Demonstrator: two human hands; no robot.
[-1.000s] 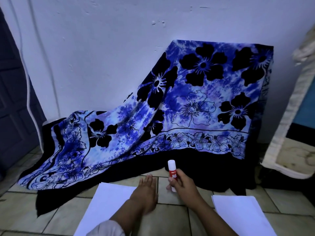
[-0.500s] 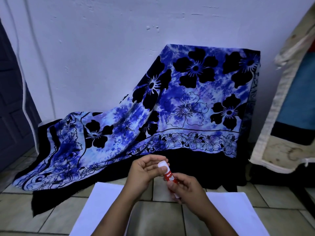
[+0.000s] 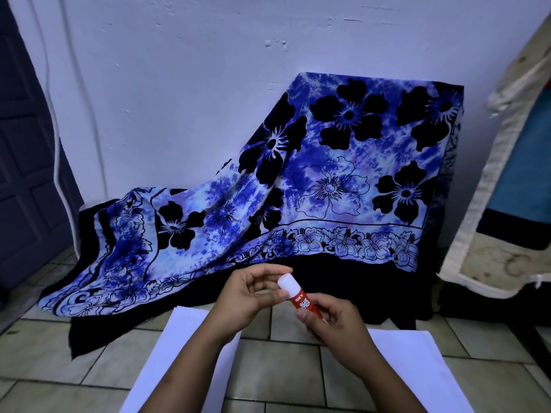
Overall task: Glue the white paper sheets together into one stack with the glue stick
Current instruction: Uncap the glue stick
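Red glue stick [image 3: 304,301] pinched in my right hand [image 3: 334,332]; my left hand [image 3: 247,296] curls by its white cap [image 3: 287,283], and I cannot tell if it grips.

Tiled floor [image 3: 298,368]: an open lane lies between the left sheet [image 3: 179,368] at 7 o'clock and the right sheet [image 3: 417,368] at 5 o'clock, running toward 12. The flowered cloth [image 3: 328,189], draped over something hidden, closes 12 o'clock before the wall. A dark door [image 3: 24,174] stands at 9 o'clock, and a leaning padded panel [image 3: 489,234] blocks 3 o'clock. The left hand [image 3: 244,296] and right hand [image 3: 337,326], raised around the glue stick [image 3: 295,290], fill the air above the lane.
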